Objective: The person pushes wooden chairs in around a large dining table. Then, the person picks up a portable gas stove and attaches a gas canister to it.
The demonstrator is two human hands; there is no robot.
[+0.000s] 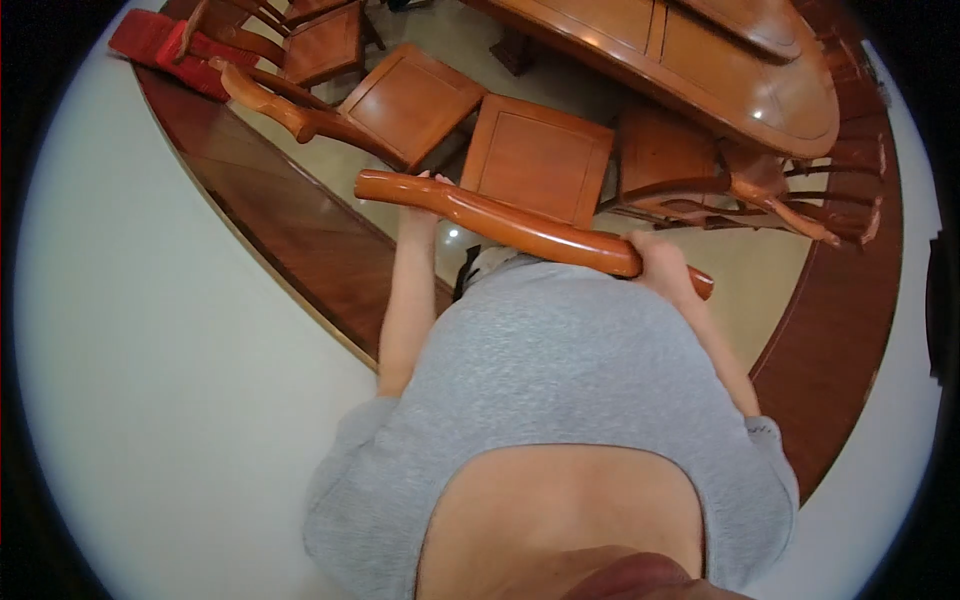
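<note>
Just in front of my body is a polished wooden chair, its curved top rail (530,225) running across the view and its square seat (540,160) beyond it. My left hand (422,212) grips the rail near its left end, from behind and below. Most of that hand is hidden by the rail, with fingertips showing over the far edge. Near the right end, my right hand (660,265) is closed around the same rail. The chair's legs and most of its back are out of sight.
A large wooden table (640,50) with a rounded end stands ahead. Another chair (410,105) is close on the left, and one more (665,160) on the right. A red cloth (175,55) lies at upper left. Dark wood flooring (270,200) borders the pale tiles.
</note>
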